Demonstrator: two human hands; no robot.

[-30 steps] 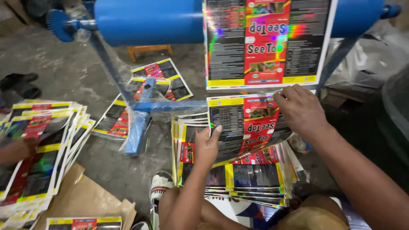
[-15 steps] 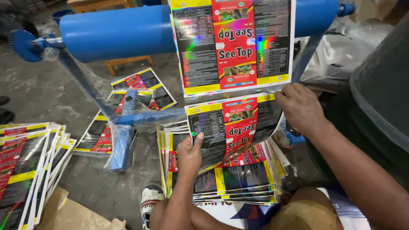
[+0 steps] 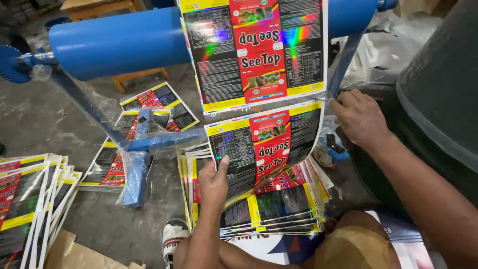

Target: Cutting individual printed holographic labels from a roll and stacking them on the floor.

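A stack of printed sheets (image 3: 30, 199) lies on the floor at far left, beside the blue roller stand (image 3: 137, 164). The left hand (image 3: 213, 182) pinches the hanging label sheet (image 3: 264, 147) at its lower left corner, keeping it taut. The right hand (image 3: 359, 117), fingers closed, grips the sheet's upper right edge below the blue roll (image 3: 119, 45).

A wooden stool (image 3: 117, 7) stands behind the blue roller. Loose printed sheets (image 3: 154, 102) lie on the grey floor (image 3: 35, 119). Brown cardboard (image 3: 74, 251) lies bottom left beside another sheet pile (image 3: 30, 199).
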